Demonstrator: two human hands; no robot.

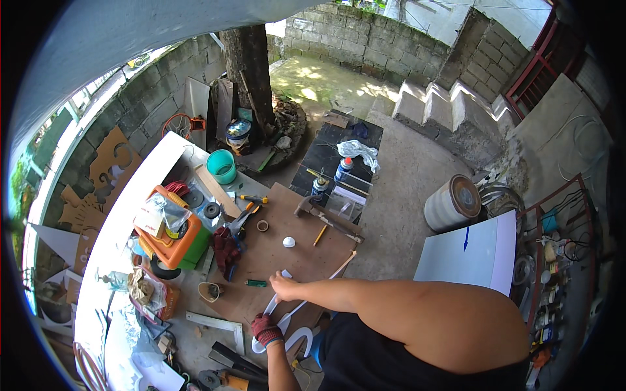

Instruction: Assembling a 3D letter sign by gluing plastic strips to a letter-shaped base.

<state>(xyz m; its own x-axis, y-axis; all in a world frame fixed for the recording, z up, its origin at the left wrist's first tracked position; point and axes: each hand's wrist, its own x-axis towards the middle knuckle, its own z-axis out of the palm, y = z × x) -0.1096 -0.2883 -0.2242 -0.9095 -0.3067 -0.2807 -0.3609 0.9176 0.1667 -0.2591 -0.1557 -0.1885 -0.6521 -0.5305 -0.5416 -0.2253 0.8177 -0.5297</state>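
Note:
Over the near edge of the brown work board (293, 208), my left hand (266, 330), in a dark red glove, is closed on a white curved piece (258, 347) shaped like a cut-out letter. My bare right hand (283, 287) reaches across just beyond it, with bent fingers at the far end of the white piece. A small pale bit shows past those fingers; what they grip is too small to make out. Close to the right hand lies a small green cylinder (255, 283). A thin strip (336, 270) runs diagonally under my right forearm. Another white hooked part (300, 337) is near my body.
A hammer (326, 221), a pencil (320, 235), a tape roll (263, 226) and a white cap (289, 242) lie on the board. An orange-green toolbox (171, 228) and a teal bucket (221, 167) stand left. Spray cans (343, 169) sit on the black table (323, 146).

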